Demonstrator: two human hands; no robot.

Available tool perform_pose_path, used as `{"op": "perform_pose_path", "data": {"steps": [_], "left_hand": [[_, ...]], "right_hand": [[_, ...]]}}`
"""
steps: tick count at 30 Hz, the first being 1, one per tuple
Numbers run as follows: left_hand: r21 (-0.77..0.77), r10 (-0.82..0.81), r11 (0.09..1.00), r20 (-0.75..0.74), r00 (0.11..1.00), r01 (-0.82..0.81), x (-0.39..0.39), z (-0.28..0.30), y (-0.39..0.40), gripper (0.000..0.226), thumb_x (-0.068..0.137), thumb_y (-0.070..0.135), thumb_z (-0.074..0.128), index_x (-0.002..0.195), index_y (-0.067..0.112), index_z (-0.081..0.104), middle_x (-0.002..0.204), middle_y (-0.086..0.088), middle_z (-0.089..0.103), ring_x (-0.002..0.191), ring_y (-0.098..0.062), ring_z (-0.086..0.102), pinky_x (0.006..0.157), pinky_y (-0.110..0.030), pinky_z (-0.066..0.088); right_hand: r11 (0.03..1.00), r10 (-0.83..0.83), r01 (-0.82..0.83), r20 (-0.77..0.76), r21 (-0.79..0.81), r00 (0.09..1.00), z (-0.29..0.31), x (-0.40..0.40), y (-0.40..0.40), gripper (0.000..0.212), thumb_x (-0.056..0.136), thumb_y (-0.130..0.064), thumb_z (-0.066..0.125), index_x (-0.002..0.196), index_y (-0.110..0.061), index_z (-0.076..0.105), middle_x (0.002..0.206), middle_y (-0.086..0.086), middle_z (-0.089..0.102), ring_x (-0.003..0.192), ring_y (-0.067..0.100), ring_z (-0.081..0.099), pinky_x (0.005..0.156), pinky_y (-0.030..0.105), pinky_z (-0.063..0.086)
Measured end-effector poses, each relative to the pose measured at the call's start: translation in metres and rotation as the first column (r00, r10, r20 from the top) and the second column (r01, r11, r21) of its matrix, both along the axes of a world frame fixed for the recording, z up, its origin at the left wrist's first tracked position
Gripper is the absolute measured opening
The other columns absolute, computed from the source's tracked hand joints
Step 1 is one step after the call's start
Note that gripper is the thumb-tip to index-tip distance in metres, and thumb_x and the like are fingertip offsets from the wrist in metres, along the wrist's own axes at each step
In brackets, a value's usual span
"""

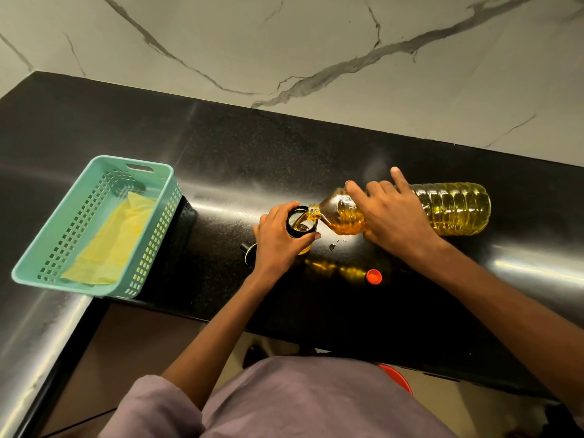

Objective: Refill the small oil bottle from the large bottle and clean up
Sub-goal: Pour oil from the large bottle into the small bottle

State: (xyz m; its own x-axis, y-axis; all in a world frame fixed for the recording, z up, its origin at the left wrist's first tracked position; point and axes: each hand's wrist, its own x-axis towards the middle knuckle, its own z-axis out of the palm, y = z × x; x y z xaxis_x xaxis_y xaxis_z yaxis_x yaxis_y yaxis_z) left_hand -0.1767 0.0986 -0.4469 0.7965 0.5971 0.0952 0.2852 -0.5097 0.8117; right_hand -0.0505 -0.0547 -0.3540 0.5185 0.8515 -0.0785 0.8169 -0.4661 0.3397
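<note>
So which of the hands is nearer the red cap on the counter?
Left, narrowly. The left hand grips the small bottle up-left of the red cap; the right hand holds the large bottle farther above it.

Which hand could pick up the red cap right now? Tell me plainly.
Probably neither, for now. The red cap lies uncovered on the counter, but the left hand grips the small bottle and the right hand holds the tilted large bottle.

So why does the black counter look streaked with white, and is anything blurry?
Head view: overhead light glares in streaks off the polished counter; the large bottle glows yellow, reflected near the red cap; both hands look sharp; wide-angle lens bends the edges.
</note>
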Motion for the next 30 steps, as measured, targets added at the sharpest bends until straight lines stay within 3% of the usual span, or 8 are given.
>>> {"op": "perform_pose_path", "data": {"steps": [9, 30], "left_hand": [[0.014, 0.000, 1.000, -0.002, 1.000, 0.000, 0.0002, -0.0014, 0.0007, 0.064, 0.068, 0.043, 0.080, 0.124, 0.026, 0.053, 0.122, 0.006, 0.056, 0.113, -0.014, 0.046, 0.089, -0.027, 0.023], [0.016, 0.002, 1.000, 0.000, 1.000, -0.002, 0.0003, -0.0025, 0.0008, 0.065, 0.068, 0.043, 0.080, 0.125, 0.025, 0.053, 0.122, 0.006, 0.056, 0.112, -0.011, 0.045, 0.090, -0.027, 0.023]], "right_hand": [[1.000, 0.013, -0.014, 0.042, 0.010, 0.999, -0.0002, -0.0012, 0.0015, 0.085, 0.076, -0.027, 0.074, 0.143, -0.015, 0.023, 0.115, 0.015, 0.059, 0.110, 0.031, 0.056, 0.114, 0.053, 0.014], [0.999, 0.004, -0.003, 0.047, -0.033, 0.999, 0.0049, -0.0017, 0.0013, 0.088, 0.079, -0.033, 0.072, 0.145, -0.015, 0.017, 0.125, 0.015, 0.054, 0.119, 0.031, 0.051, 0.114, 0.052, 0.011]]}}
